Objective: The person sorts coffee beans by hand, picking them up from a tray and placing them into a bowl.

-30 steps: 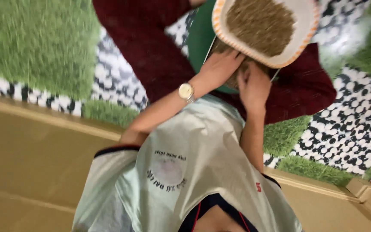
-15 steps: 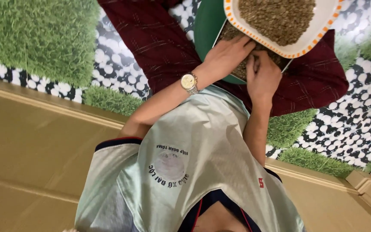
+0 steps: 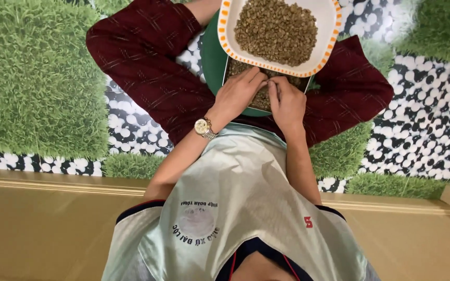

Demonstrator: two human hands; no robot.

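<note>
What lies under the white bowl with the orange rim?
Under the bowl a green tray shows, with more greenish beans on it where both hands pick. The bowl covers the rest of the tray.

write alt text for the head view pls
Both hands, left hand with a wristwatch and right hand, pick through small brownish beans on a green tray in the lap, below a white orange-rimmed bowl of beans.
</note>
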